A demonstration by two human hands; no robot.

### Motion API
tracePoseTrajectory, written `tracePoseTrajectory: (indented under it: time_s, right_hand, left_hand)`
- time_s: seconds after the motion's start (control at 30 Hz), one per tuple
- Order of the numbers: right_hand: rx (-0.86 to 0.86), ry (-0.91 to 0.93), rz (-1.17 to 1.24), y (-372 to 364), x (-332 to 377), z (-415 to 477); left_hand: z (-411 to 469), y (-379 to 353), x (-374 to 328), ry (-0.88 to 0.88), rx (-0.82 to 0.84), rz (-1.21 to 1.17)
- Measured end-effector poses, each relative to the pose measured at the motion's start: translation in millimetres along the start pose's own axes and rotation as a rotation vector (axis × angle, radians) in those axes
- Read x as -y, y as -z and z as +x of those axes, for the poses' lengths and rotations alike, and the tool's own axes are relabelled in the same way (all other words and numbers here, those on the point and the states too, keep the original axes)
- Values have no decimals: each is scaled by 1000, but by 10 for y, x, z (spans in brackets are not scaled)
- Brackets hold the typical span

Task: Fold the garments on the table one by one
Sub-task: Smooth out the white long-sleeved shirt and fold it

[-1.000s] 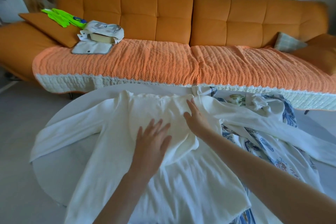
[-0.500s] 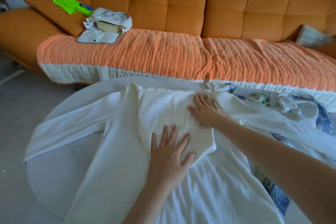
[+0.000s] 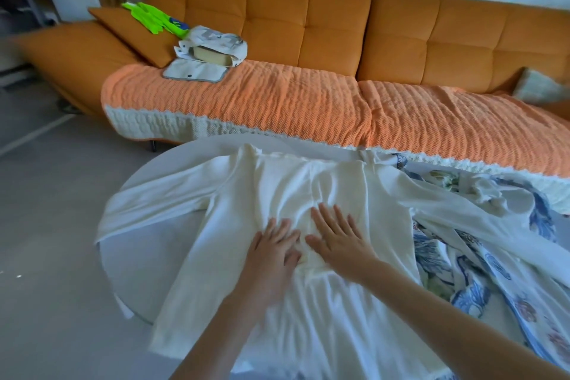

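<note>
A white long-sleeved garment (image 3: 234,219) lies spread flat on the round white table (image 3: 148,268), its sleeves stretched out to left and right. My left hand (image 3: 273,251) and my right hand (image 3: 337,237) lie side by side on the middle of its back, fingers straight and flat, pressing on a hood-like flap of the cloth. A blue-and-white patterned garment (image 3: 481,271) lies crumpled on the right of the table, partly under the white right sleeve.
An orange sofa (image 3: 308,28) with an orange knitted throw (image 3: 277,102) stands just behind the table. On it lie a white bag (image 3: 212,46), a flat white pad (image 3: 194,71) and green gloves (image 3: 148,17). Grey floor (image 3: 52,194) lies to the left.
My right hand slid down from the garment's upper back and now lies beside my left hand on the middle of the cloth. The camera shifted slightly.
</note>
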State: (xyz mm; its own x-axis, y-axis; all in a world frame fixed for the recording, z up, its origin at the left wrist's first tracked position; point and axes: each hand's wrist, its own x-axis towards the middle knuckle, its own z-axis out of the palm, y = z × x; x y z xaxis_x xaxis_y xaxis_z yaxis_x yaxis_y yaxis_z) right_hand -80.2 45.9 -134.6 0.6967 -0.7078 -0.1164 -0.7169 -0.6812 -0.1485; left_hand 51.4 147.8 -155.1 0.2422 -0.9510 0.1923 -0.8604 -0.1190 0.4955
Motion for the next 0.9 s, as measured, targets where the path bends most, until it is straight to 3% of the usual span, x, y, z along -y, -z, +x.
tracePoseTrajectory:
  time_s: [0.07, 0.17, 0.23, 0.37, 0.47, 0.73, 0.9]
  right_hand:
    - [-13, 30, 68, 99, 147, -44]
    - [-45, 142, 148, 236, 537, -47]
    - [-11, 162, 187, 238, 783, 17]
    - [118, 136, 142, 36, 988, 167]
    - [141, 102, 82, -116, 1012, 174]
    - [140, 99, 84, -119, 1029, 162]
    - [159, 114, 72, -65, 1053, 138]
  left_hand:
    - [30, 180, 11, 143, 2, -364]
    - [-40, 519, 130, 421, -354, -815]
    - [-79, 703, 273, 603, -507, -1054]
    - [-205, 936, 573, 843, -561, -1346]
    - [-251, 996, 749, 906, -527, -1451]
    - [-80, 1268, 1037, 960, -623, -1927]
    - [79, 1275, 1175, 975, -712, -1880]
